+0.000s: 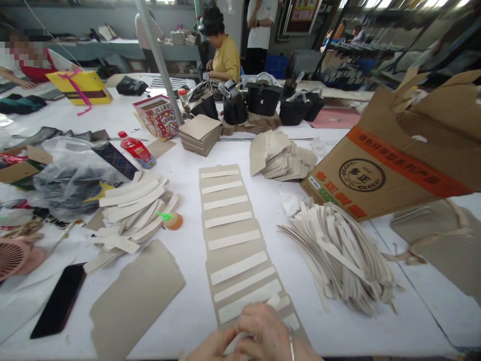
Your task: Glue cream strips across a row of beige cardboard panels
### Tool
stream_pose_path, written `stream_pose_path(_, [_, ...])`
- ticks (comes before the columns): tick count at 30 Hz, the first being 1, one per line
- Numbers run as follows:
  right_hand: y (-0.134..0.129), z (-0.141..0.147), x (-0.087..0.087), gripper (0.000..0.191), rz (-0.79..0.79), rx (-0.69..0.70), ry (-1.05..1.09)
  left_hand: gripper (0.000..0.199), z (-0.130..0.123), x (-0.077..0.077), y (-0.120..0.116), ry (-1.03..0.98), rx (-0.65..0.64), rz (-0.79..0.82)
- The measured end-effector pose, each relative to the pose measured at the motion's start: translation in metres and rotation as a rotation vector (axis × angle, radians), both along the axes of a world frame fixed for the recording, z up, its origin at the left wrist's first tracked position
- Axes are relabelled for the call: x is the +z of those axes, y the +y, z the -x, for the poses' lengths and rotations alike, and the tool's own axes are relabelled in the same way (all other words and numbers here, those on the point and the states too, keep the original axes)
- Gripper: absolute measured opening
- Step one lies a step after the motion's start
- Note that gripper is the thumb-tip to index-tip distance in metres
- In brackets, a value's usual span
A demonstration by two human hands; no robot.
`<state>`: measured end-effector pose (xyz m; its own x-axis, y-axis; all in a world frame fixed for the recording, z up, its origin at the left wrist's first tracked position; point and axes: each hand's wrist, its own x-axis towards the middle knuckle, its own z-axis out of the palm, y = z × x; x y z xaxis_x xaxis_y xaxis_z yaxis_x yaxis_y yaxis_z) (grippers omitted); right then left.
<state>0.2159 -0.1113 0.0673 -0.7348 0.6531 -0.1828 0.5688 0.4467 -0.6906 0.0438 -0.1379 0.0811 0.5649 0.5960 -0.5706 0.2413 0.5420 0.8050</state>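
Observation:
At the bottom edge, my left hand [216,345] and my right hand [265,328] are close together, both closed. A pale strip [236,343] shows between their fingers, mostly hidden by them. A bracelet circles my right wrist. Under and beyond my hands runs a row of overlapping grey-brown cardboard pieces [235,258], each bearing a white strip [238,265] laid crosswise. Another pale piece [278,302] sticks out past my right hand's knuckles; whether I hold it is unclear.
Right lies a large bundle of pale strips [345,255] near a brown carton [361,170]. Left are loose strips [139,200], a small orange glue bottle [173,220], a cardboard sheet [139,296] and a phone [60,301]. Cardboard stacks [201,135] and black bags [263,98] stand further back; people work beyond.

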Motion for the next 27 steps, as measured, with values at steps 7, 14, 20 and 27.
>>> stream_pose_path(7, [0.023, -0.011, 0.017, 0.017, -0.459, -0.024, 0.177, 0.056, -0.011, -0.026, -0.007, -0.083, 0.41, 0.126])
stream_pose_path(14, [0.027, -0.011, 0.022, 0.022, -0.639, -0.151, 0.355, 0.047, -0.018, -0.02, -0.004, -0.039, 0.668, 0.101])
stream_pose_path(20, [0.031, -0.006, 0.039, 0.014, -0.688, -0.237, 0.395, 0.044, -0.014, -0.023, -0.002, -0.02, 0.677, 0.079])
stream_pose_path(27, [0.03, -0.001, 0.034, 0.01, -0.465, -0.326, 0.408, 0.054, -0.009, -0.038, -0.007, -0.177, 0.551, 0.229])
